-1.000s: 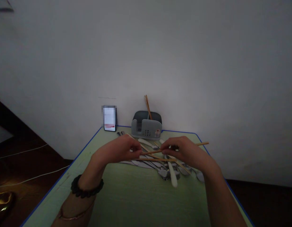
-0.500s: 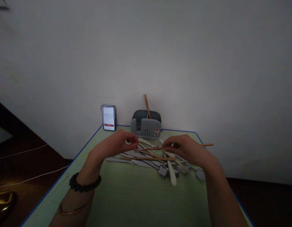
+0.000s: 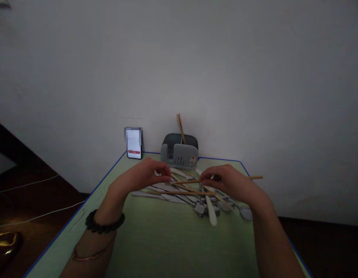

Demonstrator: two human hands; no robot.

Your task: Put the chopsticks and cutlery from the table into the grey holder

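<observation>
Your right grip [image 3: 229, 179] is closed in a pinch on a wooden chopstick [image 3: 187, 181], thumb below and fingers above, with one end poking out behind the hand. Your left grip [image 3: 146, 173] is curled, thumb and finger nearly meeting at the chopstick's other end – whether they actually pinch it, I cannot tell.

The chopstick lies crosswise between your hands, over the pile of cutlery [image 3: 199, 209] and in front of the grey holder [image 3: 183, 156]. Let the right pinch carry the weight, and use the left fingertips only to steady the tip; squeezing from both ends would probably make a thin, round stick roll or twist.

Mind what is around it. A loose chopstick [image 3: 181, 193] lies across the pile nearer to you, and a pale handle [image 3: 211, 212] juts out toward your side of the bench [image 3: 179, 247]. A low sweep could snag either one – lift straight up before you turn the stick, and swing its rear end wide of your right wrist.
</observation>
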